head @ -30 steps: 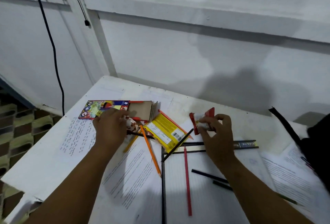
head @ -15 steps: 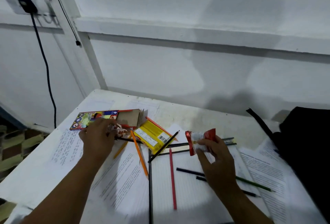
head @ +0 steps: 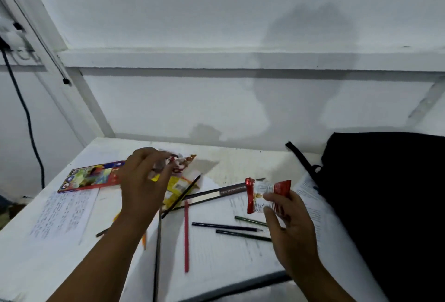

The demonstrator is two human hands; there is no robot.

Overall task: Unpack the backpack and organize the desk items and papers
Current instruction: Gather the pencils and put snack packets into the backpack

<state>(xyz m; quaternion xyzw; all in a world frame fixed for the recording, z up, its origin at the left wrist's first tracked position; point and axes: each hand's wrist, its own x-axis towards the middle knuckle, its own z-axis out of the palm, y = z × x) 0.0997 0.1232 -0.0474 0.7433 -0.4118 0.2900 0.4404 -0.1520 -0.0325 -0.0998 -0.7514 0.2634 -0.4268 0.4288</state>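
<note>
Head view: both hands up over desk, each pinching a snack wrapper.
Left hand [head: 144, 181] pinches crumpled white-red wrapper [head: 179, 163] above yellow packet [head: 177, 187]; colored pencil box [head: 91, 177] lies to its left. Right hand [head: 286, 220] pinches red-white packet [head: 265, 194]; black backpack [head: 385, 205] sits to its right. Loose pencils, incl. red pencil [head: 186, 234], lie on papers [head: 62, 215] between the hands.
</note>
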